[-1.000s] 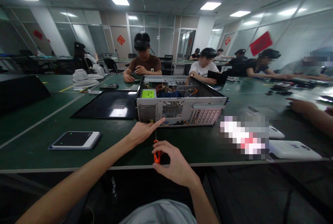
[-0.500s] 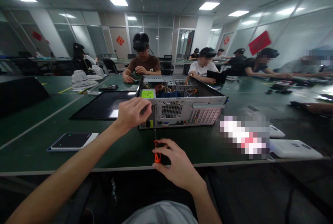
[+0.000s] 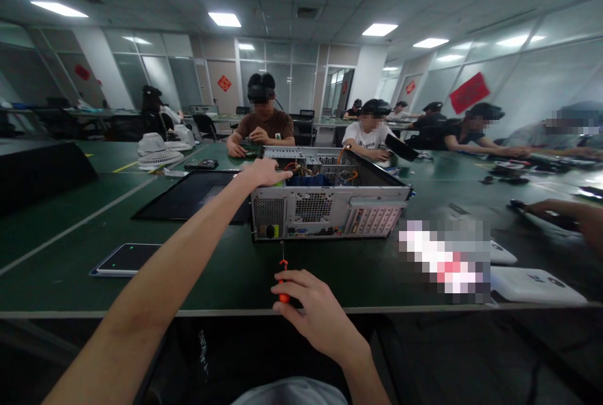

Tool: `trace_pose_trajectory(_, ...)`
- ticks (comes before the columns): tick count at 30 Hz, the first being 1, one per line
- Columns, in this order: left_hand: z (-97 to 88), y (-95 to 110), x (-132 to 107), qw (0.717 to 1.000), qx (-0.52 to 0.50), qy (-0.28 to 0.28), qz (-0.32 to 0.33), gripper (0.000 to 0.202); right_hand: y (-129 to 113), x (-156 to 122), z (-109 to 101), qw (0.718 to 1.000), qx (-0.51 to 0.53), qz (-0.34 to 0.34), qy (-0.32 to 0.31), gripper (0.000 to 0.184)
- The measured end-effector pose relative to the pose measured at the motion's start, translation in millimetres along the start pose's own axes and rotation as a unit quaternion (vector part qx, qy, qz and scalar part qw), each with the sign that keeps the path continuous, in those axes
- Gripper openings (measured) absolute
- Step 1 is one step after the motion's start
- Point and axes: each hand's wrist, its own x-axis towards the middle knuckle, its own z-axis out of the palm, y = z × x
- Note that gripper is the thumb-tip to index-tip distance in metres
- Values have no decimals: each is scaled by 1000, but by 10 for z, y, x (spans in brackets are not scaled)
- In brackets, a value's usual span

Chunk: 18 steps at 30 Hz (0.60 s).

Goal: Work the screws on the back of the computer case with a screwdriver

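Note:
An open grey computer case (image 3: pixel 325 210) lies on the green table (image 3: pixel 70 260), its rear panel facing me and coloured cables showing inside. My left hand (image 3: pixel 264 174) reaches over the case's top left edge, fingers stretched flat above the inside. My right hand (image 3: pixel 313 311) is at the table's near edge, fingers curled around the orange handle of a screwdriver (image 3: pixel 283 279), whose thin shaft points toward the case.
A black side panel (image 3: pixel 193 194) lies left of the case. A dark tablet (image 3: pixel 125 259) sits at near left, white devices (image 3: pixel 534 284) at near right. White fans (image 3: pixel 157 151) stand at far left. Several people sit across the table; another person's hand (image 3: pixel 588 220) reaches in at right.
My left hand rose from the table in front of the case to the rear panel, then over the case's top edge. The right hand stayed by the screwdriver.

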Motion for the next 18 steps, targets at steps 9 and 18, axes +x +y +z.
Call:
trace_pose_trajectory(9,-105,213,-29,988,41,-137,-55,74,22,24,-6,1000,-6,5,23,28)
trace_pose_trajectory(18,-91,190,-43,990,26,-127,-57,68,-6,-10,18,999,-34,-16,18,31)
